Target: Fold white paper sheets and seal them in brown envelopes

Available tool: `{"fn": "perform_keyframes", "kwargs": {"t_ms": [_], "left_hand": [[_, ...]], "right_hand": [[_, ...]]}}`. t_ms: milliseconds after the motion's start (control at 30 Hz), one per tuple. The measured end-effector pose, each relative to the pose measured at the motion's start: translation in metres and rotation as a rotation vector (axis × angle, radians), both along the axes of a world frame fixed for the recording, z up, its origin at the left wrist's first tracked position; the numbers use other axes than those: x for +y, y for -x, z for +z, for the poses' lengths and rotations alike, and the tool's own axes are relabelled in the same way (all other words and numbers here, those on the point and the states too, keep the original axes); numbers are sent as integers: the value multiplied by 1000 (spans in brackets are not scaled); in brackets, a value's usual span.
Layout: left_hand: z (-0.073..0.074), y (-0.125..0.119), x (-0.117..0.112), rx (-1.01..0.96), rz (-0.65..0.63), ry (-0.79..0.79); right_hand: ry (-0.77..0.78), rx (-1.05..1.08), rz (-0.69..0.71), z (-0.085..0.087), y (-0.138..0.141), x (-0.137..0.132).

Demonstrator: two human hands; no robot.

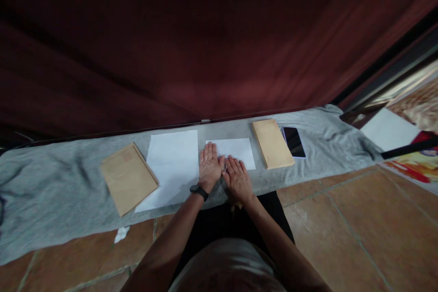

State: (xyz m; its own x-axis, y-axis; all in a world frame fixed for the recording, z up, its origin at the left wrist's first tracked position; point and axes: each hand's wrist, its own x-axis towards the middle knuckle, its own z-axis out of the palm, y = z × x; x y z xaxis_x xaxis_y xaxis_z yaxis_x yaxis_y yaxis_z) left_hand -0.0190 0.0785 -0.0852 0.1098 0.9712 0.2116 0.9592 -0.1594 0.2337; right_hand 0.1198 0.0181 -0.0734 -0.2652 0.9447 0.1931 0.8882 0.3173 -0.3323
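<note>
My left hand (210,164) lies flat, fingers stretched out, over the left end of a small white sheet of paper (236,147). This sheet looks folded, though its layers cannot be made out. Beside it my right hand (237,177) rests with fingers extended on the sheet's lower edge, its fingertips close to my left thumb. Left of my hands a larger white sheet of paper (173,159) lies flat. A stack of brown envelopes (128,178) covers part of that sheet's left side. To the right lies another stack of brown envelopes (273,143).
A phone (294,141) lies partly behind the right envelopes. Everything rests on a grey cloth (71,182) over a narrow surface, with a dark red curtain (212,54) behind. A crumpled white scrap (121,234) is on the tiled floor (328,219). More paper (390,132) is at the far right.
</note>
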Motion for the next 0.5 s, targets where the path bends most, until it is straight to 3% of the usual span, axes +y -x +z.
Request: {"fn": "perform_keyframes", "kwargs": {"t_ms": [233, 400, 500], "left_hand": [[11, -10, -8, -7, -7, -6], [16, -38, -33, -83, -225, 48], [16, -43, -44, -81, -276, 77]], "right_hand": [[-9, -49, -34, -2, -21, -3], [-30, -127, 4, -4, -23, -5], [-36, -162, 30, -3, -23, -6]]}}
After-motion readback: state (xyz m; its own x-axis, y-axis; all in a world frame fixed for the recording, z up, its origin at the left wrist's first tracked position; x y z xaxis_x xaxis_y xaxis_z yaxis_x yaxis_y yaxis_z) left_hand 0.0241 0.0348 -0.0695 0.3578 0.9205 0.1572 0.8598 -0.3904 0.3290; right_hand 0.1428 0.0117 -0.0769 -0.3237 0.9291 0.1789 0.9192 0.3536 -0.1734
